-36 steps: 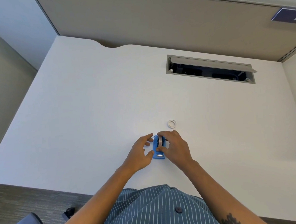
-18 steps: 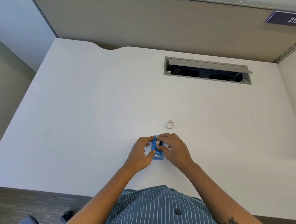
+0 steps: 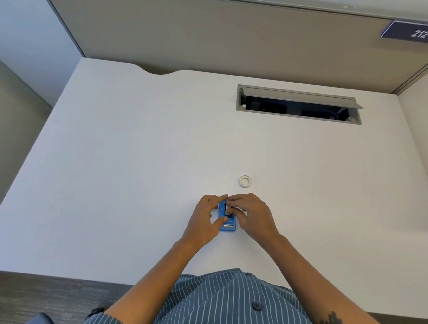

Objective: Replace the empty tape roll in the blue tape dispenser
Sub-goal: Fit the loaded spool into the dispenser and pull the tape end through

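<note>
Soft, even light falls on my bench (image 3: 133, 166); faint shadows beneath my hands. No glare. Its edges bow from wide-angle distortion, detail slightly soft.

Blue dispenser (image 3: 227, 223), white ring (image 3: 245, 180), white-striped blue shirt (image 3: 216, 304)

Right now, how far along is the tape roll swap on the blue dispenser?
The empty white core already lies loose on the desk, apart from the blue dispenser, so removal looks done. In hand: the left hand steadies the dispenser while the right hand presses a roll into it. Left: probably seating it fully and threading the tape to the cutter, though the fingers hide how far in it sits.
</note>
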A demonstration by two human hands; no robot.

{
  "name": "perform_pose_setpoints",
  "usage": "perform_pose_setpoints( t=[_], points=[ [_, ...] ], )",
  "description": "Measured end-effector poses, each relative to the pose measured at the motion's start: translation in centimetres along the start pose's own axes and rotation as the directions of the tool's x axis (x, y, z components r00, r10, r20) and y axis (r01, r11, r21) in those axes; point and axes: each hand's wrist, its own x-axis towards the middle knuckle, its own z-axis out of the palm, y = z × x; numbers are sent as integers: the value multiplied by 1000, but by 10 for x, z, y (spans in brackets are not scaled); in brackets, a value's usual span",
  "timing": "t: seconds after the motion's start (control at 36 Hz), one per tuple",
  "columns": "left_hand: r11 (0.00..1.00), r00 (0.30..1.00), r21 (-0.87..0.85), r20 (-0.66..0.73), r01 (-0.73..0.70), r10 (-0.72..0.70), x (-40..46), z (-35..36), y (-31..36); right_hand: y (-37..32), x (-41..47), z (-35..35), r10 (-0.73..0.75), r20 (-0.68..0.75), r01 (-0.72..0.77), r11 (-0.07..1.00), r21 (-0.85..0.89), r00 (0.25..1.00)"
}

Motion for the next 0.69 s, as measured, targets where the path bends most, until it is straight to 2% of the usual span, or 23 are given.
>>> perform_pose_setpoints(
  t=[0.14,0.42,0.53,0.69],
  points=[
    [1000,1000,-11,1,-4,4,5,2,1,0,-1,0,-27,-30,26,999,-39,999],
    [1000,1000,20,-15,-18,18,12,3,0,2,-3,0,-201,-59,189,967,-172,978],
    [999,1000,25,-22,-20,20,13,4,-2,2,-4,3,-260,-46,243,942,-231,965],
    [999,999,33,-25,-25,26,14,3,0,-1,-4,4,-268,6,256,913,-318,963]
  ],
)
